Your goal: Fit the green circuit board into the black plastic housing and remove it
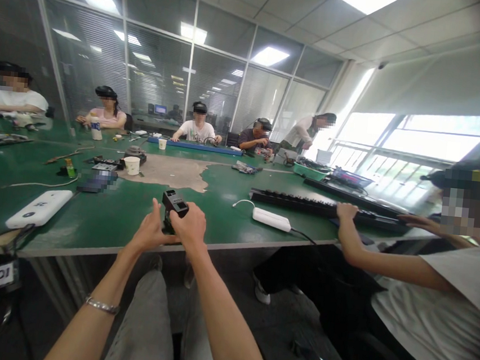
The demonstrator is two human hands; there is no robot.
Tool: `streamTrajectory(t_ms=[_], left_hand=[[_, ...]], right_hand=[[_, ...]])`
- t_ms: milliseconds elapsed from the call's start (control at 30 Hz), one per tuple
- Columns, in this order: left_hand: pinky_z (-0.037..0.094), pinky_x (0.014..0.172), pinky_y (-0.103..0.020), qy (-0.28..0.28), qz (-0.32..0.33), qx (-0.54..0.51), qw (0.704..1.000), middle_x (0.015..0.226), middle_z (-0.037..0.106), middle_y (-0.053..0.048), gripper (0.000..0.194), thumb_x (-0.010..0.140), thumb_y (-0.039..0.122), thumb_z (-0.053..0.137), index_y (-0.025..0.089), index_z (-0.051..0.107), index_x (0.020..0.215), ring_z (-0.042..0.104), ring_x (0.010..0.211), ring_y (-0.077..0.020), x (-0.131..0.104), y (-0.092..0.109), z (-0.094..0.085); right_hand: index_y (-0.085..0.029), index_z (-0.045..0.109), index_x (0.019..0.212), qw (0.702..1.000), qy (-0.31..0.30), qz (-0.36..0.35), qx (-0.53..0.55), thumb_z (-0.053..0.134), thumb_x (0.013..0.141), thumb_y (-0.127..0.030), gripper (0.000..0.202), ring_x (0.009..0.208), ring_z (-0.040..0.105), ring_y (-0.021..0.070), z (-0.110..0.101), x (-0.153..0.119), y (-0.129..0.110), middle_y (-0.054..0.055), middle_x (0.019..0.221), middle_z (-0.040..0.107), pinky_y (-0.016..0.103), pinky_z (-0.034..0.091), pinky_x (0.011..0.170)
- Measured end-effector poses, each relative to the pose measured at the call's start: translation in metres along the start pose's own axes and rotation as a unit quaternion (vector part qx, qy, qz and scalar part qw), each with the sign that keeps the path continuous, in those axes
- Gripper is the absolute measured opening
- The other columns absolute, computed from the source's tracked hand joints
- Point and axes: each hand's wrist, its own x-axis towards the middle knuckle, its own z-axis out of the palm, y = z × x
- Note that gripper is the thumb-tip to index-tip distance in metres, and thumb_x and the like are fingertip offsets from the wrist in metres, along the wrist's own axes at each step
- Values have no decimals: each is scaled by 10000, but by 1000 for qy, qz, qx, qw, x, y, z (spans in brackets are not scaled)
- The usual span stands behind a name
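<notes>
My right hand (191, 223) is closed around a small black box-shaped device (175, 202) just above the table's near edge. Its upper face has dark square recesses and small markings; its exact kind I cannot make out. To the left of it is my left hand (150, 229), thumb raised and fingers stretched out below the device. Whether those fingers touch its underside is hidden. A bracelet (102, 305) circles my left wrist. All of this is over the green table (223, 223).
White power banks (41, 209) (272, 219) with cables lie either side. Behind are a paper cup (131, 165), a brown sheet (173, 171) and small parts. At right, a co-worker's hand (347, 212) rests on a long black strip (293, 201). Several people sit across the table.
</notes>
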Motion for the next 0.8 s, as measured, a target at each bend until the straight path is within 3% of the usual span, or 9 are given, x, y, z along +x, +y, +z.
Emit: streamTrajectory(t_ms=[200,400,633,800], left_hand=[[363,973,-442,-27,-23,69,997,1353,453,-238,1362,535,625,730,60,-100,1455,451,1234,-374,0,8,-2],[383,948,-428,-27,-29,73,997,1323,488,-227,1337,562,630,712,70,-107,1457,509,1175,-350,1,10,-3],[367,985,-431,-47,-18,14,999,1344,479,-198,1347,571,539,751,123,-188,1443,503,1198,-310,-4,10,-6],[341,1020,-463,-55,-26,-1,998,1364,458,-205,1346,578,526,758,119,-192,1441,445,1253,-331,-6,13,-6]], right_hand=[[-192,609,958,998,-2,62,2,536,782,-480,345,853,616,213,-8,14,34,80,883,655,269,427,722],[-164,614,948,996,-9,87,-22,593,745,-450,351,877,610,242,-5,3,69,118,911,637,296,434,743],[-154,574,1076,996,1,83,-26,615,737,-464,461,942,585,255,0,-12,76,141,1026,598,316,432,789],[-163,609,1018,998,5,65,-4,568,785,-446,369,912,592,224,-9,-10,71,110,959,621,291,431,788]])
